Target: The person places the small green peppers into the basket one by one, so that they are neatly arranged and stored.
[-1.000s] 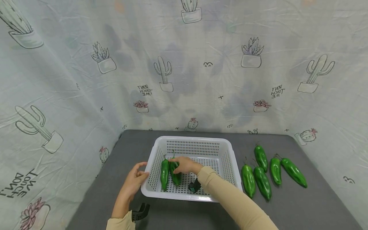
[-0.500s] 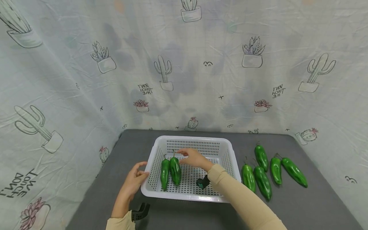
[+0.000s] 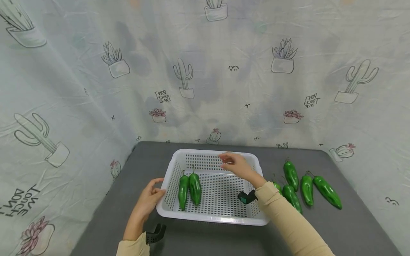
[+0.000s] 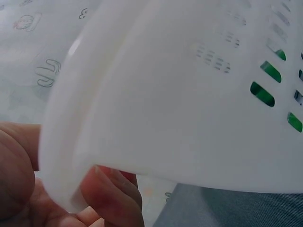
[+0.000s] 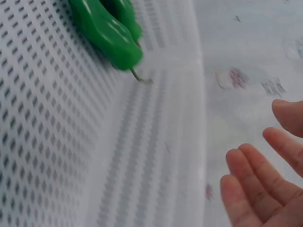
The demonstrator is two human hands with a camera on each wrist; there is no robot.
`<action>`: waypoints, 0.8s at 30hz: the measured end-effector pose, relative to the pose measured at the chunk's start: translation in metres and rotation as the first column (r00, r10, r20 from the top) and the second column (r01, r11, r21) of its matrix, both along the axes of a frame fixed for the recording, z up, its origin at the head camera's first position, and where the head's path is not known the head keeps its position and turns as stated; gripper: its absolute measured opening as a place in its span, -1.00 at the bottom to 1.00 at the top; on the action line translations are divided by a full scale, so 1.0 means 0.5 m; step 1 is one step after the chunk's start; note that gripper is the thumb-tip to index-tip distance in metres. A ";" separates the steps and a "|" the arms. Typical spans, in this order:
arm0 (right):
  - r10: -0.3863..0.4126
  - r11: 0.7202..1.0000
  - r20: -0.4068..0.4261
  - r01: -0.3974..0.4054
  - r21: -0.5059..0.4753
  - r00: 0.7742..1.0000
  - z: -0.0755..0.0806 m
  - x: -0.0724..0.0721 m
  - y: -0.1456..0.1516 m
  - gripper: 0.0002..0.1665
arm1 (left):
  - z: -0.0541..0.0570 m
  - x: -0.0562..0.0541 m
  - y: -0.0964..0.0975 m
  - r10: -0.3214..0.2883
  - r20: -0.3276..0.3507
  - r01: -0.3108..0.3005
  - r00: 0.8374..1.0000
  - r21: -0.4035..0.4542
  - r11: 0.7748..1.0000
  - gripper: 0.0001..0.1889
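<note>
A white perforated plastic basket (image 3: 221,219) sits on the grey table. Two green chili peppers (image 3: 194,189) lie side by side in its left part, stems pointing to the back. At the left side, my left hand (image 3: 148,199) grips the basket's rim; the left wrist view shows fingers (image 4: 113,196) curled under that rim (image 4: 64,142). My right hand (image 3: 238,166) hovers above the back right part of the basket, holding nothing. Its fingers (image 5: 265,182) are relaxed and spread in the right wrist view, where the peppers (image 5: 111,40) appear at the top.
Several more green peppers (image 3: 306,190) lie on the table to the right of the basket; the right sleeve (image 3: 288,217) partly covers some. Patterned cloth (image 3: 217,81) hangs behind the table and along its sides.
My right hand has let go of the right-hand pepper in the basket and moved away to the right. The left hand stays at the rim.
</note>
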State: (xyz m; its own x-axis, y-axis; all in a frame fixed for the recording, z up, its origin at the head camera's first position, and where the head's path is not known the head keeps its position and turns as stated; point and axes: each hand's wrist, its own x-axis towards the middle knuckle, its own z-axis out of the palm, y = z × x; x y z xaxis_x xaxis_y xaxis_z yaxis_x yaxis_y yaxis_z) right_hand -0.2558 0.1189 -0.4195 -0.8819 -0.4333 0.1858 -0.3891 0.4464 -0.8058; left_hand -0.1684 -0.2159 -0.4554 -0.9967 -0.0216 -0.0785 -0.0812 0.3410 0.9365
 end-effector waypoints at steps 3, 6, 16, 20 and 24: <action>-0.044 0.999 -0.030 0.043 -0.023 0.999 0.016 0.004 0.046 -0.52 | 0.002 -0.002 0.001 0.000 0.000 0.000 1.000 -0.003 1.000 -0.50; -0.101 0.994 -0.090 0.097 -0.039 0.991 0.023 0.008 0.094 -0.54 | 0.003 -0.004 0.003 0.001 0.006 -0.001 1.000 -0.003 1.000 -0.50; -0.303 0.953 -0.189 0.296 -0.064 0.934 0.038 0.057 0.246 -0.56 | 0.006 -0.010 0.004 0.000 0.009 0.000 1.000 0.009 1.000 -0.52; -0.358 0.934 -0.154 0.354 -0.052 0.921 0.014 0.050 0.319 -0.50 | 0.007 -0.009 0.004 0.000 0.012 0.000 1.000 0.004 1.000 -0.52; -0.418 0.908 -0.134 0.417 -0.040 0.898 0.005 0.062 0.375 -0.47 | 0.007 -0.006 0.002 -0.002 0.015 0.002 1.000 0.001 1.000 -0.52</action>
State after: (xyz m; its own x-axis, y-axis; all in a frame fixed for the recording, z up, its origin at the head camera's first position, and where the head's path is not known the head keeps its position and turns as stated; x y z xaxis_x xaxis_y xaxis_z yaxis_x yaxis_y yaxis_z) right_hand -0.2247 0.3066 -0.4170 -0.9471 -0.0285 0.3196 -0.2753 0.5839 -0.7637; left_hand -0.1716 -0.2150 -0.4521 -0.9954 -0.0198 -0.0939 -0.0951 0.3405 0.9354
